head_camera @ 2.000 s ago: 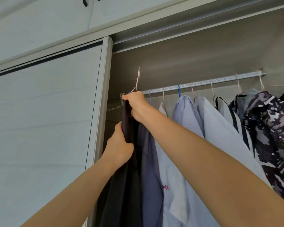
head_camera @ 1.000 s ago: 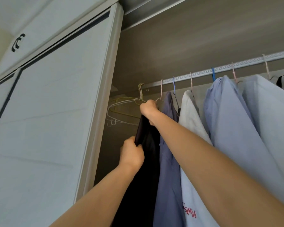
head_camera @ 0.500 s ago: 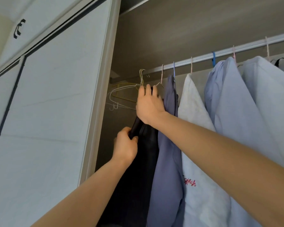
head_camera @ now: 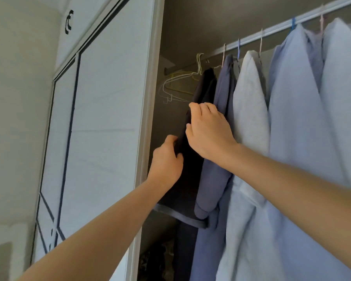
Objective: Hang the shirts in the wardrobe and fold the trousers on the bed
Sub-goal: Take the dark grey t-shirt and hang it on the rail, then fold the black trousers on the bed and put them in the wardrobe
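The right hand (head_camera: 209, 134) has dropped from the hanger's top to the black shirt (head_camera: 187, 185)'s front edge, fingers curled, pinching it. The left hand (head_camera: 166, 163) grips the cloth just below. A white sliding door (head_camera: 105, 118) stands left of the open wardrobe. Empty wire hangers (head_camera: 176, 86) hang to the shirt's left and a dark blue shirt (head_camera: 223, 88) touches its right. It hangs under the rail (head_camera: 272, 30), long axis vertical.

The wardrobe rail (head_camera: 276, 27) runs up toward the right under the wardrobe's top. At its left end hang bare wire hangers (head_camera: 177, 86). Then, pressed side by side, come a dark shirt (head_camera: 203, 88), a navy shirt (head_camera: 224, 88), a white shirt (head_camera: 249, 98), a pale blue shirt (head_camera: 292, 98) and a rightmost shirt (head_camera: 342, 88).
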Available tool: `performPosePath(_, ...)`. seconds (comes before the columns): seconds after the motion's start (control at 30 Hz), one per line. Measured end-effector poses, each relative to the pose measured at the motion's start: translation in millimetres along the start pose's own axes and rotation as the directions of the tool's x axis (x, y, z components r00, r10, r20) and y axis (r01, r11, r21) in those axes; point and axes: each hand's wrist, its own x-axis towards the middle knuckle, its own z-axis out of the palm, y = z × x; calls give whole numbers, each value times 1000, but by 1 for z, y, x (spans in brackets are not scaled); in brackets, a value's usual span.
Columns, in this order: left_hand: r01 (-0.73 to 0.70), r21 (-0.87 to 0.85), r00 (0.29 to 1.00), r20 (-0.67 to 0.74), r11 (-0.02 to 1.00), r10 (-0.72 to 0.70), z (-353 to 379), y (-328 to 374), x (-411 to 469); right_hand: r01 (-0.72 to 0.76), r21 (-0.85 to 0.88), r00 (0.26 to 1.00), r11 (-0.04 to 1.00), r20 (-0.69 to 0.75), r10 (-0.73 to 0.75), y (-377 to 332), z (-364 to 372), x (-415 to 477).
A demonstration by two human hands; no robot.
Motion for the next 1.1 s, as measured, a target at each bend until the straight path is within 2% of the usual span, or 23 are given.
performPosePath(0.17,77,13,996,-36,997,-76,-25,2,-47,76,185,993,980,-98,-58,-25,-8,-46)
performPosePath(0.3,166,56,984,-79,984,-161,-57,-17,-83,122,326,990,938,-110,-90,-56,-1,-72)
performPosePath(0.43,197,252,976,-141,947,-166,-92,-35,-117,182,403,980,897,-147,-132,-91,7,-95)
performPosePath(0.6,219,494,972,-187,841,-143,-143,-59,-180,271,572,961,774,-109,-256,-151,18,-128)
performPosePath(0.77,290,649,955,-244,703,-169,-196,-95,-250,317,713,926,626,-91,-366,-226,31,-167)
performPosePath(0.97,453,680,892,-334,576,-305,-249,-146,-349,297,850,862,436,-42,-505,-323,44,-226)
performPosePath(1.1,590,653,803,-411,476,-431,-280,-175,-421,251,905,809,343,-1,-587,-390,52,-266)
